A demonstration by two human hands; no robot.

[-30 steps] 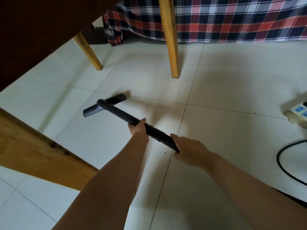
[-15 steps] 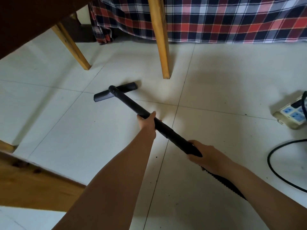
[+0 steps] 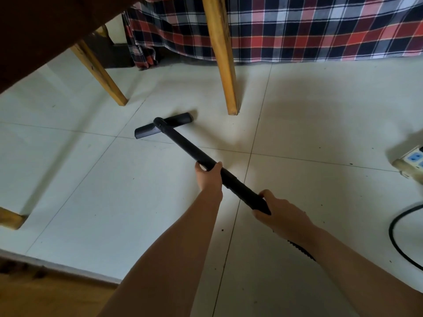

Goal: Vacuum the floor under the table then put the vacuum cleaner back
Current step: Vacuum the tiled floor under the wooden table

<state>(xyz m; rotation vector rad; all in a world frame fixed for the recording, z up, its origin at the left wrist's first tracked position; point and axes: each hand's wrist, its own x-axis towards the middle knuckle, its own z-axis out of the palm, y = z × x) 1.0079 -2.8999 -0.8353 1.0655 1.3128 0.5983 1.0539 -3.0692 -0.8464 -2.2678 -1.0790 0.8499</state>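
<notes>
A black vacuum wand (image 3: 185, 145) slants across the white tiled floor (image 3: 96, 193). Its flat floor nozzle (image 3: 146, 131) lies on the tiles just left of a wooden table leg (image 3: 225, 65). My left hand (image 3: 209, 177) grips the wand at mid-length. My right hand (image 3: 281, 213) grips its near end, where a ribbed black hose (image 3: 301, 250) runs back under my forearm. The vacuum's body is out of view. Dark table underside (image 3: 34, 30) fills the upper left.
A second slanted table leg (image 3: 100, 74) stands at the left, a wooden foot (image 3: 10, 217) at the far left. A plaid cloth (image 3: 309, 26) hangs behind. A power strip (image 3: 412, 160) and black cable (image 3: 396, 236) lie at the right. Small dark specks dot the tiles.
The wand and nozzle have been pushed forward and to the right, toward the nearer table leg. Both hands kept their grip and moved with it.
</notes>
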